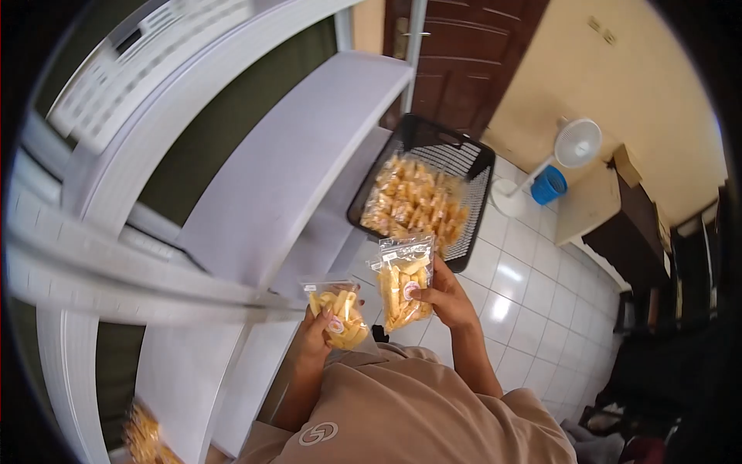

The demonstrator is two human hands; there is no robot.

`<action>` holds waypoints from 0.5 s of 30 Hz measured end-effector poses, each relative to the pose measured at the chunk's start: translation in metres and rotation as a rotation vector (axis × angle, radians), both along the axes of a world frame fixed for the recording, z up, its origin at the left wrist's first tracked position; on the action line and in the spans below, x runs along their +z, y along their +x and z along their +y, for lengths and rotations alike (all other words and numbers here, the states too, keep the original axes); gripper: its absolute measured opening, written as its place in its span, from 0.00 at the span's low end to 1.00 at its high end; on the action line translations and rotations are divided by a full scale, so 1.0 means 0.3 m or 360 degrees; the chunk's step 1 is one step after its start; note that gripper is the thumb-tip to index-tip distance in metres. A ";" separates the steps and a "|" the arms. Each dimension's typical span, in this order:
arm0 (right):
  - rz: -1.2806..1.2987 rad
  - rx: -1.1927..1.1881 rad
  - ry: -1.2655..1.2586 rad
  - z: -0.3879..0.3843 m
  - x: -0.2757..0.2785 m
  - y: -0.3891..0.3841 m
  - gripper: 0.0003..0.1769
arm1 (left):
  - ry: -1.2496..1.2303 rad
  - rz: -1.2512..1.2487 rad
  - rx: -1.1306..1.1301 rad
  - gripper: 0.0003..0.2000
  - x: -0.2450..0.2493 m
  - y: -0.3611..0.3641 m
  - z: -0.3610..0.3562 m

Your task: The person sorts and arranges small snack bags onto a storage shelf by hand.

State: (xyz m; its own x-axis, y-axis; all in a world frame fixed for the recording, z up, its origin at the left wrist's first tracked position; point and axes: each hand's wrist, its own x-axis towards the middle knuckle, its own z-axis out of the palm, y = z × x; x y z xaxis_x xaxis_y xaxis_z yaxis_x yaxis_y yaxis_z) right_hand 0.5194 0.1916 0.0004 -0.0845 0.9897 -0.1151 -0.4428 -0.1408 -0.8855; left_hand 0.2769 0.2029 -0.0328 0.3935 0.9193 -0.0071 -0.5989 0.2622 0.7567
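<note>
Snack bag (340,313) is gripped by left hand (313,340), larger bag (403,282) by right hand (450,300); black basket (472,218) at 12 o'clock is filled with snack packets (413,203).

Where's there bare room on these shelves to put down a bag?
The top shelf is bare up to the basket. The lower shelf, left of the left hand, is bare down to the bags at its near end. The basket is crammed full.
</note>
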 end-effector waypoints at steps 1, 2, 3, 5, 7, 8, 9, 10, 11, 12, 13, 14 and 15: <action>-0.0027 -0.0092 -0.0041 0.000 -0.002 0.026 0.41 | -0.0013 0.0056 -0.0093 0.31 0.003 0.055 0.033; -0.0053 -0.0187 -0.0082 -0.014 -0.010 0.026 0.44 | -0.0024 0.0113 -0.0190 0.32 0.001 0.085 0.057; -0.0007 -0.0322 -0.0025 -0.004 -0.015 0.039 0.39 | 0.0076 0.0077 -0.0353 0.33 0.009 0.136 0.104; -0.0030 -0.0474 -0.0109 0.021 -0.031 0.057 0.37 | -0.0017 0.0095 -0.0545 0.32 -0.039 0.215 0.162; 0.0003 -0.0642 -0.0201 0.045 -0.086 0.085 0.33 | -0.0104 0.0202 -0.0801 0.30 -0.141 0.279 0.242; -0.0003 -0.0672 -0.0212 0.060 -0.117 0.113 0.33 | -0.0113 0.0194 -0.0831 0.30 -0.156 0.321 0.282; -0.0107 -0.0699 -0.0153 0.065 -0.151 0.128 0.33 | -0.0158 0.0176 -0.0880 0.29 -0.175 0.354 0.320; -0.0205 -0.0724 -0.0103 0.085 -0.173 0.154 0.33 | -0.0212 0.0166 -0.0928 0.27 -0.191 0.391 0.363; -0.0328 -0.0702 -0.0169 0.107 -0.180 0.194 0.36 | -0.0127 0.0161 -0.0882 0.20 -0.192 0.436 0.407; -0.0330 -0.0723 -0.0184 0.132 -0.176 0.235 0.36 | -0.0139 0.0157 -0.0906 0.20 -0.183 0.472 0.448; -0.0476 -0.0671 -0.0262 0.159 -0.169 0.277 0.37 | -0.0093 0.0224 -0.0996 0.19 -0.168 0.513 0.497; -0.0617 -0.0616 -0.0346 0.186 -0.158 0.311 0.37 | -0.0051 0.0292 -0.1087 0.19 -0.143 0.549 0.541; -0.0615 -0.0665 -0.0261 0.216 -0.144 0.339 0.38 | 0.0017 0.0359 -0.1188 0.19 -0.158 0.574 0.587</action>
